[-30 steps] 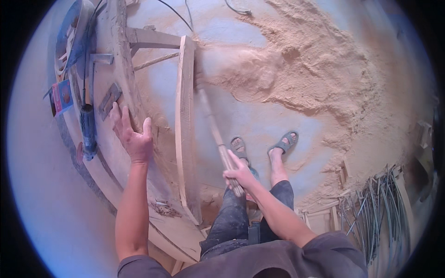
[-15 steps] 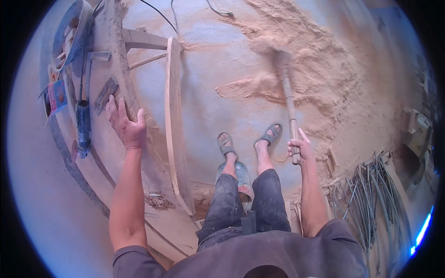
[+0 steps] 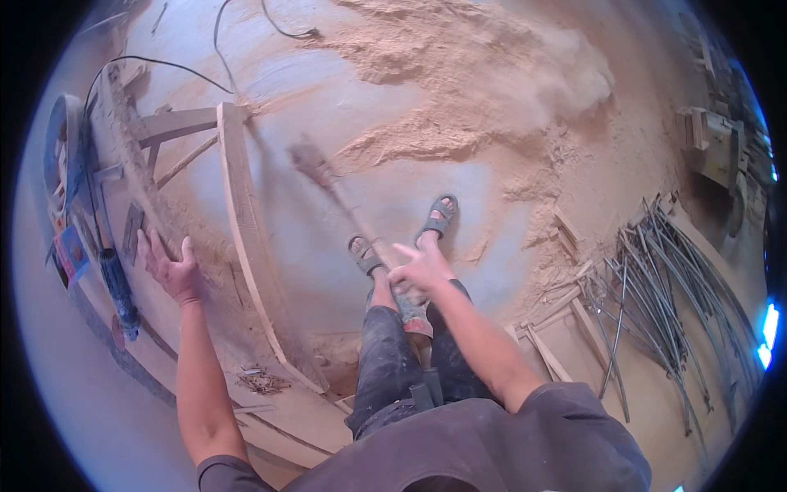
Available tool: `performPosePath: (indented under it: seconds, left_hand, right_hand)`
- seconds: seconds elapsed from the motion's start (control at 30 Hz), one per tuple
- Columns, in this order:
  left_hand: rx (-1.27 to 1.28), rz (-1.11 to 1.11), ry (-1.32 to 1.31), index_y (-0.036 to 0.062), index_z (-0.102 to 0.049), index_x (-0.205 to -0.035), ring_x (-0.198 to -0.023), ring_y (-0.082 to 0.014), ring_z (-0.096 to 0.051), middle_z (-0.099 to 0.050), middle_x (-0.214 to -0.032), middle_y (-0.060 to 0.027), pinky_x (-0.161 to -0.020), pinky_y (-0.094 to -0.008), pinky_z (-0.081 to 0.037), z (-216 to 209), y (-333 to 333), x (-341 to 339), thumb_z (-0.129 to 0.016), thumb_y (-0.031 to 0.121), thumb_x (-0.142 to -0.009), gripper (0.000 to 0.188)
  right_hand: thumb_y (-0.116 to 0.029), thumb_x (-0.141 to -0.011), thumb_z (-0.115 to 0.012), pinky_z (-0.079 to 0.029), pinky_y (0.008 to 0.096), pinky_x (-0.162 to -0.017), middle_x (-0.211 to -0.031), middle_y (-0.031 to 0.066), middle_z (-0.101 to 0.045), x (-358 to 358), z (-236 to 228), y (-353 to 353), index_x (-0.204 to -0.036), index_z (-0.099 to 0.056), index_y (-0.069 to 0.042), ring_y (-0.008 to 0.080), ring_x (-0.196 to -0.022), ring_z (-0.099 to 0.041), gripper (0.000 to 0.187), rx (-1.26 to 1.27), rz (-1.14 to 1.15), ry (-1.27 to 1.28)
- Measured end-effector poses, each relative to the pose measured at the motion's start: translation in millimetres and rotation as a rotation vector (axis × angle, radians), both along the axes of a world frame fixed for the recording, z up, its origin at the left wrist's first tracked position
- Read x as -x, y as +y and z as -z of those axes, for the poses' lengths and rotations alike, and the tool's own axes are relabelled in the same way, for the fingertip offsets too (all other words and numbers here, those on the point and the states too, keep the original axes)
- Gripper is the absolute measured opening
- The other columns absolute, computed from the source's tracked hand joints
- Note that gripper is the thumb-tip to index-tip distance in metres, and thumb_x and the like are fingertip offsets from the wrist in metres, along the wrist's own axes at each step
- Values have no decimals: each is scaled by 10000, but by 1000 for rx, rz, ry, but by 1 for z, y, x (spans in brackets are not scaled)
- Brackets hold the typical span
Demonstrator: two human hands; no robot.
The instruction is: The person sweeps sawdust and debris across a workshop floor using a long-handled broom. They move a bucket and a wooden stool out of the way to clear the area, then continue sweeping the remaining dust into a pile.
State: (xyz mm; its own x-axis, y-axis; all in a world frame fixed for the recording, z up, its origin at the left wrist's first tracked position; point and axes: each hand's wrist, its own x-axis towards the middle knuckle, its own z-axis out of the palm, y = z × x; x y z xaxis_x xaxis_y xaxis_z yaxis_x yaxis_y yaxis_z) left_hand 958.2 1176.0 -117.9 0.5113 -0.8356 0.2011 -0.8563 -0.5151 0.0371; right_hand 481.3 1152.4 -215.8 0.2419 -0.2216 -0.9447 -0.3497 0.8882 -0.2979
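Observation:
My right hand (image 3: 418,273) is wrapped round the pale wooden handle of a brush-like tool (image 3: 348,205). The tool slants across the floor toward the upper left, and its dark head is blurred by motion. On the dusty wooden bench at the left lies my left hand (image 3: 170,266), fingers spread and holding nothing. Close to its fingertips is a flat dark metal plate (image 3: 132,229). A dark corded power tool (image 3: 119,283) lies just left of that hand. Heaped sawdust (image 3: 426,123) covers much of the floor ahead, with a pale dust cloud (image 3: 566,78) over its far right part.
The bench's wooden frame (image 3: 242,221) stands between my left arm and my feet. A bucket (image 3: 416,316) is between my legs. Several thin metal rods (image 3: 656,287) lie in a pile at right, beyond loose wood strips (image 3: 549,357). A cable (image 3: 217,37) crosses the far floor.
My right hand has swung the brush-like tool from the right across to the left, in front of my feet. Dust has risen at the far right. My left hand stays spread on the bench.

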Motion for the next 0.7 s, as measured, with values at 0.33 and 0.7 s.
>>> performPosePath:
  seconds: [0.33,0.7]
  left_hand:
    - [-15,-9,30,44,-504,-1420,-1445,-342,-317,-347,-1583,-136,-1188,-457,-250,-2,-7,5,-762,245,-809,693]
    - [-36,0,-4,26,-497,-1414,-1442,-356,-319,-352,-1577,-158,-1193,-464,-238,-10,-2,1,-762,242,-782,720]
  right_hand:
    - [22,-777,-662,-477,325,-400,-746,124,-654,252,-43,-86,-1586,-170,-58,204,-520,-627,951,86,418,363]
    - [48,-745,-644,-480,286,-448,-772,94,-644,101,-99,-78,-1529,-355,-17,146,-546,-603,839,122,381,188]
